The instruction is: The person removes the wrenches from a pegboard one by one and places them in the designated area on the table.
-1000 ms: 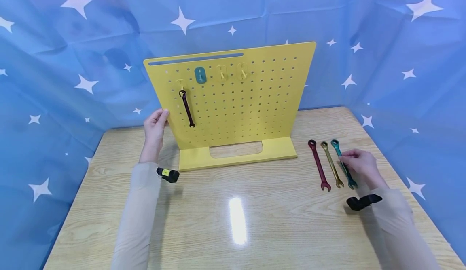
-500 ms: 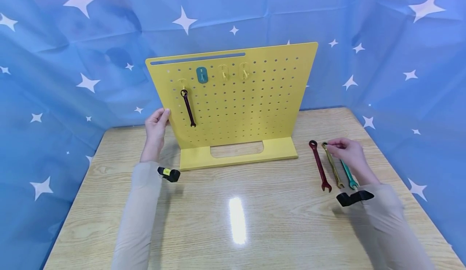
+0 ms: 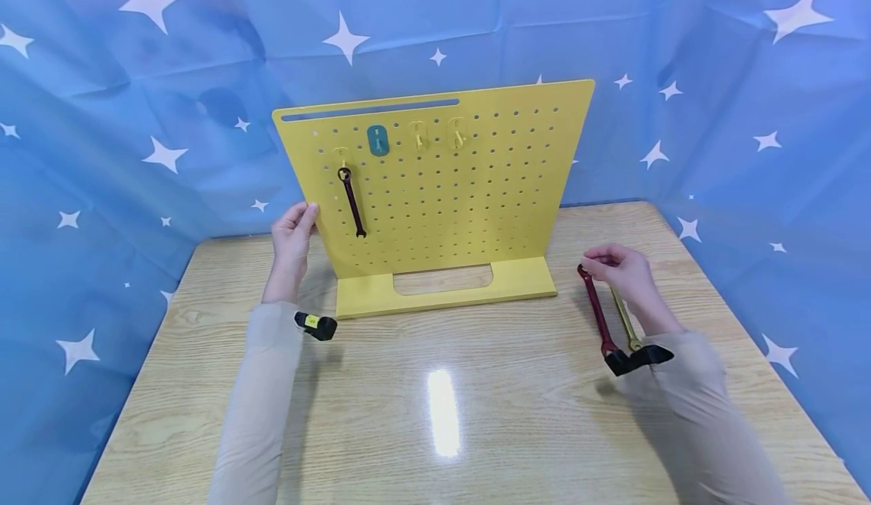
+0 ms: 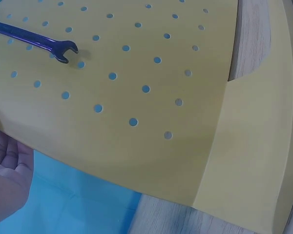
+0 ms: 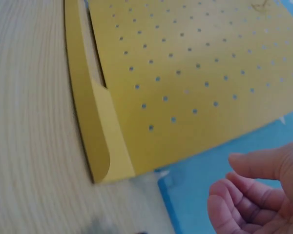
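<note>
Since the earlier frame, right hand (image 3: 627, 274) has moved from the gold wrench (image 3: 625, 322) to the ringed end of the red wrench (image 3: 596, 310). In head view, one dark glossy wrench (image 3: 353, 204) already hangs on the flat yellow board (image 3: 449, 202); red and gold still lie on the grainy wooden table (image 3: 531, 407); three hooks (image 3: 458, 139) are free. In left wrist view, left hand (image 4: 10, 178) pinches the board's edge. In right wrist view, thumb and fingers curve loosely, apart, nothing visible between.
</note>
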`<control>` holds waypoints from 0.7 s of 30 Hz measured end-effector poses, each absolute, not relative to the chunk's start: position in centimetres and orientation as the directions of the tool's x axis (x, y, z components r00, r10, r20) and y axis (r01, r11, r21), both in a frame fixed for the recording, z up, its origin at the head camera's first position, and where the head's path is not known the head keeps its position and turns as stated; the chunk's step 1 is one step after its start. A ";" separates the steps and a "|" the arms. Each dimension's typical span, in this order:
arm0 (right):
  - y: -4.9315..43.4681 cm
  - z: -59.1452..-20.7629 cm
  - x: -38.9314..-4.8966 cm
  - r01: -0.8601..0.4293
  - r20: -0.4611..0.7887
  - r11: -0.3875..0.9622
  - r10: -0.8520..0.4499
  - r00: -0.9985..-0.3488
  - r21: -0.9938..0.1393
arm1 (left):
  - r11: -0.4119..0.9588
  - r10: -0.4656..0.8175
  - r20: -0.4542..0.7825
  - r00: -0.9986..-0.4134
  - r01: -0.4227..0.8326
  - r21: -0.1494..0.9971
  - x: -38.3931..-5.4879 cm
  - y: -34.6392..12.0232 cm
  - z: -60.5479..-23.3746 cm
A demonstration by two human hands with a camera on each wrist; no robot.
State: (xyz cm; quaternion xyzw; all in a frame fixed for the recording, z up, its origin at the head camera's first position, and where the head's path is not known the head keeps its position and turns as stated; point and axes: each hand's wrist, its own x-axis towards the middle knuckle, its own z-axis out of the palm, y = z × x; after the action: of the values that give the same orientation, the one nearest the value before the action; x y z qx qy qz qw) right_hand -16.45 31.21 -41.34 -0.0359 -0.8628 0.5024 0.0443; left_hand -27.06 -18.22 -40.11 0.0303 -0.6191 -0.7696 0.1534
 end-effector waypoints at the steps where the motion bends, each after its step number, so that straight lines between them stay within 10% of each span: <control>1: 30.8 -41.2 -16.6 0.014 0.042 0.485 0.105 -0.994 -0.875 | -0.185 -0.274 0.142 -0.951 0.197 0.963 -27.0 -18.2 -40.1; 21: 24.7 -39.6 -19.1 -0.049 0.073 0.425 0.041 -0.996 -0.904 | -0.188 -0.278 0.135 -0.951 0.192 0.963 -27.2 -18.2 -40.1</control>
State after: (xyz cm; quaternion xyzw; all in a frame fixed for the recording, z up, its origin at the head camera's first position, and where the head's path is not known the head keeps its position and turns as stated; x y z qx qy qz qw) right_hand -19.13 24.67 -39.55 0.0024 -0.8429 0.5364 0.0419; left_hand -27.15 -18.23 -40.11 0.0348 -0.6186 -0.7699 0.1525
